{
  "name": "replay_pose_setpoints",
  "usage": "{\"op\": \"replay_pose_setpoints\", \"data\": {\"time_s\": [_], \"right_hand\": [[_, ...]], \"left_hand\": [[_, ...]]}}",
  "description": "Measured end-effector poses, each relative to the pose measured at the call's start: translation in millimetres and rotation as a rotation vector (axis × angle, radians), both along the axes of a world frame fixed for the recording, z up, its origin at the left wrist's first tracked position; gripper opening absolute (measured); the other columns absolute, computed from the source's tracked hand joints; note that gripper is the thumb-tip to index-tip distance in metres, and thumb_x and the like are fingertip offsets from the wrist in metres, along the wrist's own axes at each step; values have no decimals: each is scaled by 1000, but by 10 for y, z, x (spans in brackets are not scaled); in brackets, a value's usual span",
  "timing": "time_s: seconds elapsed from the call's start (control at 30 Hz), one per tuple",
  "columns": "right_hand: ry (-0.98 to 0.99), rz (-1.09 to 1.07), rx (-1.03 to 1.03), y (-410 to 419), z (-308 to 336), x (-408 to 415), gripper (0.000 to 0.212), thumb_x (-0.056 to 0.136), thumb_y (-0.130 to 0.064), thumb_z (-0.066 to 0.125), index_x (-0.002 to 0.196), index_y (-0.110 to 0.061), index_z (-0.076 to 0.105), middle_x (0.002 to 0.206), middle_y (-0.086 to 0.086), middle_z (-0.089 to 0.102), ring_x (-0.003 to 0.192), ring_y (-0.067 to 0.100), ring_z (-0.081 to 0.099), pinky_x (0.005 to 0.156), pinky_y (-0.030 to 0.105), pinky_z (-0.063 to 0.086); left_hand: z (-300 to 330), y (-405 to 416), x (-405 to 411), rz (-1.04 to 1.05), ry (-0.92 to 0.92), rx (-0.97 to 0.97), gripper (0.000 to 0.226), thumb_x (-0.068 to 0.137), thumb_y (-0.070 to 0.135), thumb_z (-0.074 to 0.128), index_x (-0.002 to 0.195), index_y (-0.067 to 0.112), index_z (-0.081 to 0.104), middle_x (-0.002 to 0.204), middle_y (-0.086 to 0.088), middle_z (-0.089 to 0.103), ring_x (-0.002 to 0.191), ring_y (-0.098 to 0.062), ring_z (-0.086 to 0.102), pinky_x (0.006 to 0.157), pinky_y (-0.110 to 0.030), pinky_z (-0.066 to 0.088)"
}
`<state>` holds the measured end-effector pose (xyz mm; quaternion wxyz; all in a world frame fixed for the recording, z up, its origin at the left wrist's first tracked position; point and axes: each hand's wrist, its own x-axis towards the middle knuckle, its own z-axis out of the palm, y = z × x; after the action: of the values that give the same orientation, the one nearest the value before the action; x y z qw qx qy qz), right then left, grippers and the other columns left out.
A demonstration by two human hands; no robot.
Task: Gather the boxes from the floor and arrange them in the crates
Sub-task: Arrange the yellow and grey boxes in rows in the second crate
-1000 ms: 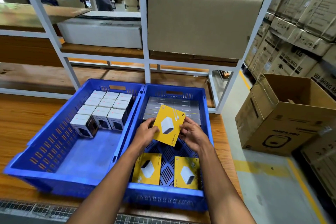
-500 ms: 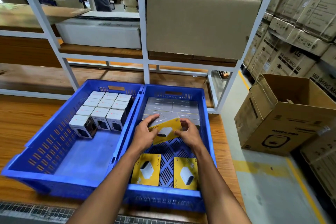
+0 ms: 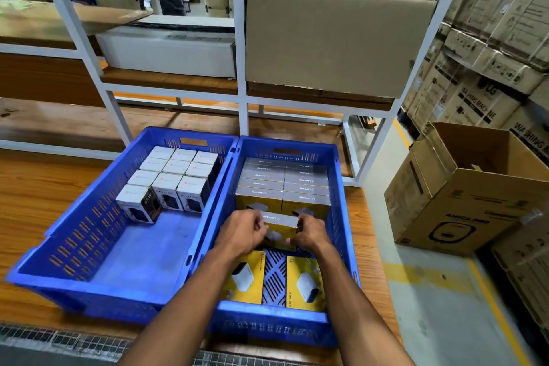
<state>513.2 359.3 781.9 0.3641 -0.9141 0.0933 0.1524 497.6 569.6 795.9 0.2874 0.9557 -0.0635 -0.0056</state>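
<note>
Two blue crates stand side by side on a wooden table. The left crate (image 3: 74, 235) holds several white boxes (image 3: 175, 178) at its far end. The right crate (image 3: 341, 217) holds two rows of yellow boxes (image 3: 285, 184) standing on edge at the back. Two more yellow boxes (image 3: 248, 278) lie flat at its front. My left hand (image 3: 242, 232) and my right hand (image 3: 310, 232) grip one yellow box (image 3: 279, 221) upright between them, just in front of the standing rows.
A white metal shelf frame (image 3: 242, 104) rises behind the crates, carrying a large brown carton (image 3: 335, 41) and a white box (image 3: 169, 53). An open cardboard carton (image 3: 472, 190) stands on the floor at right. Stacked cartons (image 3: 490, 62) line the right wall.
The yellow box was held up flat facing me; both hands have tipped it upright and lowered it into the right crate in front of the standing rows.
</note>
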Motion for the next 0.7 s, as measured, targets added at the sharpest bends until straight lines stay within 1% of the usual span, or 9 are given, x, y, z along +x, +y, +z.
{"op": "replay_pose_setpoints", "data": {"time_s": [0.07,0.13,0.23,0.33,0.4,0.47,0.5,0.6,0.7], "right_hand": [[-20,-26,-7,8,-30,27,68,76,-21,92,136,-17,61,120,8,70,105,20,64,88,24,50],[-41,-40,-16,21,-42,46,61,77,-25,91,131,-18,65,116,6,72,106,21,67,83,22,47],[-89,-42,-34,83,-92,74,43,79,-29,89,114,-16,67,108,7,73,102,25,66,75,25,42],[-138,-54,-35,139,-167,99,30,85,-26,84,100,-16,60,101,8,72,94,26,64,71,27,39],[-145,-67,18,197,-200,112,20,93,-18,73,108,-19,60,104,7,72,98,27,65,74,24,39],[-132,-73,99,259,-228,138,33,96,-13,68,128,-17,59,113,5,73,108,25,66,81,21,41],[-121,-70,134,277,-245,150,39,95,-11,68,132,-15,57,117,4,72,112,24,65,85,21,42],[-80,-44,210,282,-339,184,43,97,-8,66,138,-13,54,128,4,68,120,22,62,95,27,48],[-35,1,244,235,-361,196,40,100,-3,59,139,-13,54,133,2,64,123,17,59,95,23,45]], "left_hand": [[-41,-10,-17,-67,146,104,20,94,47,70,94,27,76,90,6,73,81,-12,68,73,-37,60],[-109,-2,3,-107,185,151,32,92,52,68,112,29,76,106,2,75,94,-20,71,83,-40,62],[-127,20,8,-127,161,108,45,91,46,70,133,32,62,131,3,67,119,-24,65,98,-46,57],[-117,-5,3,-140,180,105,56,93,41,70,144,30,50,142,1,58,129,-27,57,105,-44,51],[-148,-18,8,-137,226,114,62,93,40,70,148,27,44,147,-3,55,134,-29,53,109,-44,49],[-185,-11,27,-120,286,111,70,91,40,70,152,27,38,153,-5,51,139,-30,51,112,-47,47],[-210,-9,40,-115,313,112,75,91,39,70,155,27,34,157,-5,48,141,-31,50,113,-49,47],[-250,17,80,-92,371,134,85,92,36,68,163,25,23,165,-6,39,143,-33,48,115,-52,44],[-314,25,116,-101,410,151,87,93,34,64,165,24,17,170,-7,30,146,-36,44,117,-53,42]]}}
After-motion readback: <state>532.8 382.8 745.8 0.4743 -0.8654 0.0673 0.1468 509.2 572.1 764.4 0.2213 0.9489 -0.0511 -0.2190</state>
